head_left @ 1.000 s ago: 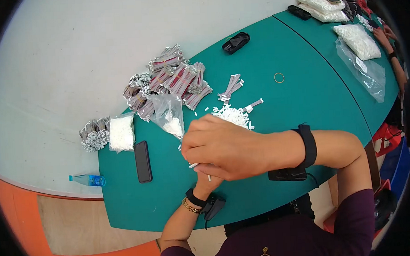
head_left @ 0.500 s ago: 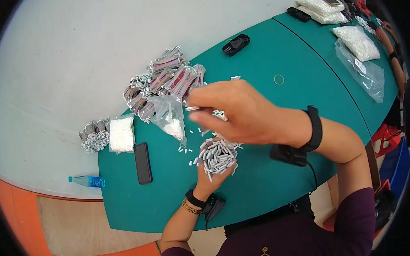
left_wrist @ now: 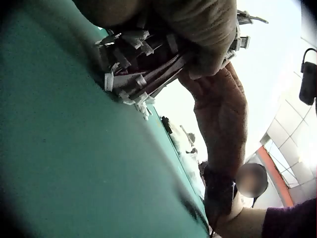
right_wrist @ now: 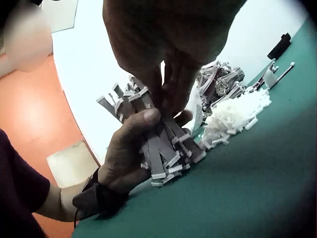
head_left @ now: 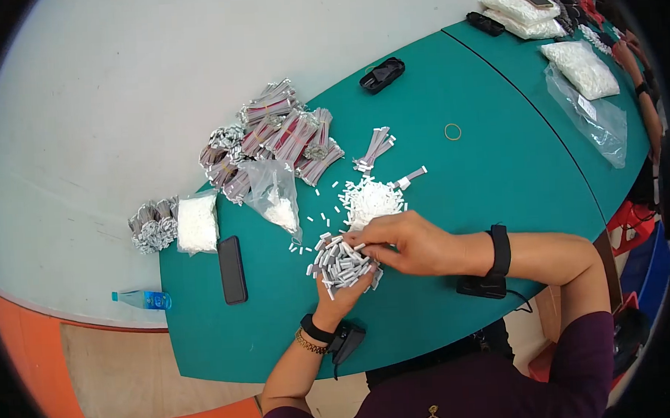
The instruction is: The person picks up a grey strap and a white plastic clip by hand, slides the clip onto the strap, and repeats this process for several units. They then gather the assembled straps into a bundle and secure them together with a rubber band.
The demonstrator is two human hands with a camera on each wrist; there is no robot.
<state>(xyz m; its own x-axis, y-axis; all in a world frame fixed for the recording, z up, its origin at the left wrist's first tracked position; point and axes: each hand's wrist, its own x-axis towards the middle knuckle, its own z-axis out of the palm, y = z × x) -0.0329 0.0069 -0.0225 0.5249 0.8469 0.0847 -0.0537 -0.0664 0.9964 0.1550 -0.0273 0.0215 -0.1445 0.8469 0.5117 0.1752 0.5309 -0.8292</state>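
Head view: a thick bundle of flat grey ribbon strips with white block-shaped ends (head_left: 343, 267) is held by the left hand (head_left: 338, 304) above a green-topped counter (head_left: 221, 341). By the left fingers the bundle is gripped round its middle; in the right wrist view the thumb is seen laid across the strips, whose ends are fanned out unevenly. At the bundle's far side the right hand (head_left: 404, 239) is placed, its fingers bent, brought close together and set against the strips; whether a piece is pinched between them cannot be told.

Just beyond the hands, a heap of small white plastic pieces (head_left: 373, 200) is spread on the counter, with loose pieces scattered to its left. Near the heap, a single grey strip with white ends (head_left: 413, 177) and a small sheaf of similar strips (head_left: 375, 149) are laid. Farther left, a clear plastic bag partly filled with white pieces (head_left: 276, 200) is seen beside a large pile of banded grey strip bundles (head_left: 283, 136). A black rectangular phone (head_left: 232, 269) is laid near a packed white plastic packet (head_left: 197, 224).
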